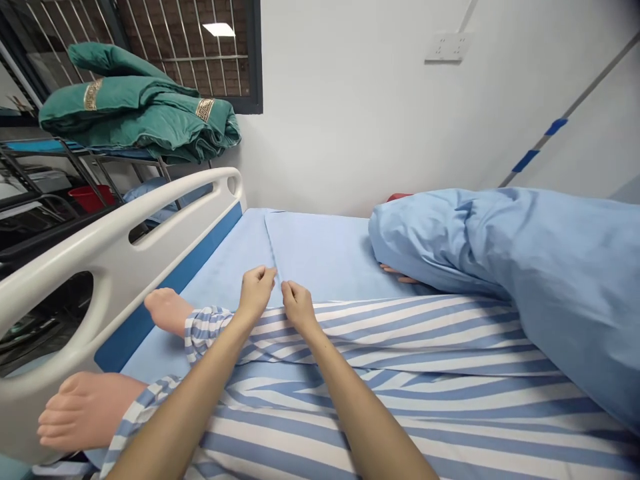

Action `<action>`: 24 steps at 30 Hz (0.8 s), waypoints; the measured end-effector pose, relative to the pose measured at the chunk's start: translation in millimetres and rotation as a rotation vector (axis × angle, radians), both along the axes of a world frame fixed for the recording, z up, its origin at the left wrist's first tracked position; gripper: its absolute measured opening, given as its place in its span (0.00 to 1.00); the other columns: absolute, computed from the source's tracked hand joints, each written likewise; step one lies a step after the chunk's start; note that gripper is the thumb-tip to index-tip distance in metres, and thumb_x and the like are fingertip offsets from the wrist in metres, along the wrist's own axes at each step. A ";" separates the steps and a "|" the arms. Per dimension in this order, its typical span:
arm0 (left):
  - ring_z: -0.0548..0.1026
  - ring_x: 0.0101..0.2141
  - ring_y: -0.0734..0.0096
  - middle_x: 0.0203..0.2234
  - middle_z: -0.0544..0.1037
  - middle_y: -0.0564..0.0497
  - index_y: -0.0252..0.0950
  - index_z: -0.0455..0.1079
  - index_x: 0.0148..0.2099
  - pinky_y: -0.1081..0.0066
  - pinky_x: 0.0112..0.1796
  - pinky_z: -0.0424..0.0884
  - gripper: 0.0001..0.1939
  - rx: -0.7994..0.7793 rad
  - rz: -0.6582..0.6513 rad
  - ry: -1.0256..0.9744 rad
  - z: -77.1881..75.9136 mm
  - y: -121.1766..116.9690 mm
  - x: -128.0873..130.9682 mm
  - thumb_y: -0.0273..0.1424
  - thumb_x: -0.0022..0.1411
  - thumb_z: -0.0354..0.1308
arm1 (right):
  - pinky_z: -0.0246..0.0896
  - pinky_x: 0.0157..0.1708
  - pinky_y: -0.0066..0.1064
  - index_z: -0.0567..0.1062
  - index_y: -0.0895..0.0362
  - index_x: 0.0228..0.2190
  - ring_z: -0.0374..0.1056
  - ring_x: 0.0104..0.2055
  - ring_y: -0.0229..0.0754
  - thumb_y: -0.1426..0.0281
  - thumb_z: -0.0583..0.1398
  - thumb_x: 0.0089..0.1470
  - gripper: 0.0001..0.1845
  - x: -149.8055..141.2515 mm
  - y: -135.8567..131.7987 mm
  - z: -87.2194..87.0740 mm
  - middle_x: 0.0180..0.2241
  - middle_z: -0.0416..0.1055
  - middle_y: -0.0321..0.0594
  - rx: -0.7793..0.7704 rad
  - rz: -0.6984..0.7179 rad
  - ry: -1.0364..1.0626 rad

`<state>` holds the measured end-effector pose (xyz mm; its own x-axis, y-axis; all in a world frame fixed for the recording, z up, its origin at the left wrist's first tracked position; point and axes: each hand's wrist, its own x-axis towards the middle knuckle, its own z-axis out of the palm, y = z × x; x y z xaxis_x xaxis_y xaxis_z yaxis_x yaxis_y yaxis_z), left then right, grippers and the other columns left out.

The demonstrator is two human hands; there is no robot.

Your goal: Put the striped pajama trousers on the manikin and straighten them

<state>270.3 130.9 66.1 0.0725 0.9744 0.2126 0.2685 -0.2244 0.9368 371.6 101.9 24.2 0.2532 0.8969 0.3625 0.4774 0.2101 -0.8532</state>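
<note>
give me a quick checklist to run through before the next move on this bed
Side rail, person's left: ok, raised beside the manikin's bare feet.
Both hands on the crease: ok, left hand and right hand are at the fold of the light blue sheet.
Feet clear of the hands: ok, apart from both.
Striped cloth: not ok, rumpled beside the hands.
Manikin's hand: cannot tell if it is pinned, as it lies partly hidden under the blue bundle.
</note>
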 end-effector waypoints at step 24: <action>0.61 0.21 0.73 0.17 0.69 0.53 0.38 0.61 0.21 0.72 0.24 0.47 0.17 -0.021 0.143 0.419 -49.3 -11.0 13.5 0.36 0.59 0.43 | 0.42 0.22 0.27 0.55 0.55 0.14 0.48 0.20 0.33 0.60 0.49 0.53 0.20 -3.4 0.6 25.6 0.14 0.49 0.29 -0.057 0.040 -0.077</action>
<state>283.9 120.0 16.8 0.0128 0.9848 0.1735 0.6531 -0.1396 0.7443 368.2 102.5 49.8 0.1903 0.9253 0.3280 0.5344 0.1827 -0.8253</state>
